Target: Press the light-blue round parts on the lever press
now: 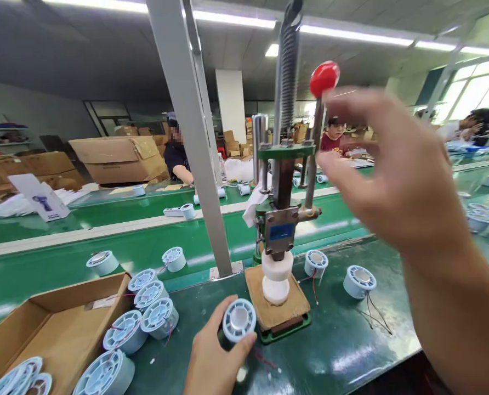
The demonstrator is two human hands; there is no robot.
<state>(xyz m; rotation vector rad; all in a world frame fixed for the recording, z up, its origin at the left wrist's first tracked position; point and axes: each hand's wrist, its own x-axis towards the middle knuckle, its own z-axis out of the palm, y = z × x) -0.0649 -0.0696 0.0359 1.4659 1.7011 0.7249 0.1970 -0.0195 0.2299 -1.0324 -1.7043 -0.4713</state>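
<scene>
My left hand (220,351) grips a round light-blue motor housing (239,321) between thumb and fingers. Its spoked face with a silver centre points up, and thin red wires trail from it. To its right stands a hand press (281,219) with a white upper pad (277,266) over a white round base block (276,289) on a cardboard-topped plate. My right hand (388,170), smeared by motion, is raised beside the press's red-knobbed lever (324,78). Its thumb and fingers are apart and hold nothing; whether they touch the lever I cannot tell.
Loose motor housings with wires stand right of the press, including one nearby (359,282). Several more housings (123,332) sit beside a cardboard tray (63,312) at left. A grey post (191,131) rises behind the bench. Other people work across the green conveyor (104,238).
</scene>
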